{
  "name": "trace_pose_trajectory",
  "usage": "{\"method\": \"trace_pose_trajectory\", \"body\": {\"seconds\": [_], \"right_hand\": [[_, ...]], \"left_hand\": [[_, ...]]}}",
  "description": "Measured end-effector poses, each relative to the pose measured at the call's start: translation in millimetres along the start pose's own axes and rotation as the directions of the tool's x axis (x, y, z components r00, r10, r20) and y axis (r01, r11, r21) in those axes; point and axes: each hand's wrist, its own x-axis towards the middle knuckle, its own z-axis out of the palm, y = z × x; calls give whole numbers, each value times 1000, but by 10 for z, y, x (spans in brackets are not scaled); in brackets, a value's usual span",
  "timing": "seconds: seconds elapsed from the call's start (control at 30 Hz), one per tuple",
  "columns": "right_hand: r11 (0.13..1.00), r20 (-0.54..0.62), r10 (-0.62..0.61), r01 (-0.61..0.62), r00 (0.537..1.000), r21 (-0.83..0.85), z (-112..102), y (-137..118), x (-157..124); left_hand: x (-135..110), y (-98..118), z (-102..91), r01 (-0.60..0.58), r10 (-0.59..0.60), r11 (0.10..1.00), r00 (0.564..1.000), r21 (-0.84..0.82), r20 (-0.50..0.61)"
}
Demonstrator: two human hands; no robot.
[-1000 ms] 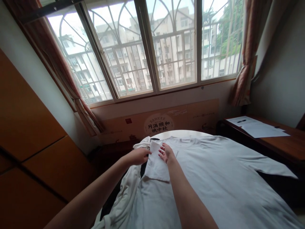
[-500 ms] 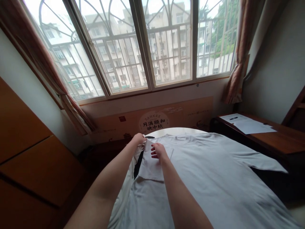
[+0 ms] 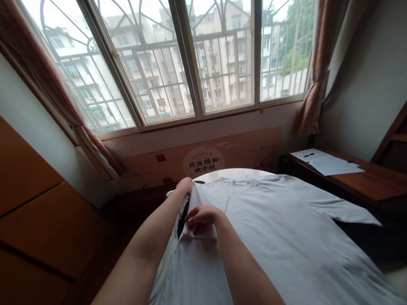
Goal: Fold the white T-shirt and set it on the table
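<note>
A white T-shirt [image 3: 270,224] lies spread over a round white board or tabletop [image 3: 219,173], its collar toward the window. My left hand [image 3: 185,186] is closed on the shirt fabric at the left shoulder, near the board's far left edge. The left sleeve [image 3: 203,197] is folded inward and lies flat on the shirt's body. Over that sleeve's lower part is my right hand [image 3: 202,218], its fingers bent and slightly apart, close to the sleeve's left edge. A dark gap shows beside this edge. Whether the right fingertips press the cloth is hard to see.
At the right a brown wooden table [image 3: 381,182] bears white papers [image 3: 327,163] with a small dark object on them. A barred window [image 3: 222,63] with tied curtains [image 3: 92,148] stands ahead. An orange-brown cabinet [image 3: 38,212] is at the left.
My right hand has moved down and left over the folded sleeve, toward its lower left edge. The left hand keeps its hold at the shoulder. The view has shifted slightly.
</note>
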Motion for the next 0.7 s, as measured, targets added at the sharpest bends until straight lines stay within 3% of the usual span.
{"method": "trace_pose_trajectory", "body": {"seconds": [0.13, 0.3, 0.33, 0.4, 0.47, 0.53, 0.6, 0.63, 0.7], "right_hand": [[1000, 85, -7, 9, 996, -26, -46, -4, 43], [998, 284, 29, -11, 958, -63, -135, -6, 17], [999, 328, -15, 26, 945, -28, -158, -12, -27], [969, 368, -242, 203, 898, 143, -214, -23, -151], [799, 248, -573, 464, 781, 383, -289, -21, -290], [503, -8, -797, 671, 604, 544, -375, 6, -408], [223, -256, -850, 756, 460, 616, -449, 54, -487], [111, -360, -835, 768, 416, 631, -477, 80, -511], [-47, -524, -765, 778, 376, 627, -513, 123, -536]], "left_hand": [[-98, 33, 78, 31, -30, 981, 1000, 194, -8], [-270, 118, 37, -67, 109, 957, 984, 282, -139], [-319, 143, 5, -99, 152, 953, 974, 286, -168], [-453, 194, -44, -177, 243, 942, 945, 284, -218], [-641, 244, -27, -264, 333, 924, 911, 277, -242], [-858, 286, 91, -343, 403, 900, 889, 268, -216], [-1053, 320, 295, -385, 430, 886, 890, 259, -150], [-1128, 331, 409, -382, 421, 887, 900, 258, -116], [-1220, 338, 620, -336, 365, 904, 928, 262, -69]]}}
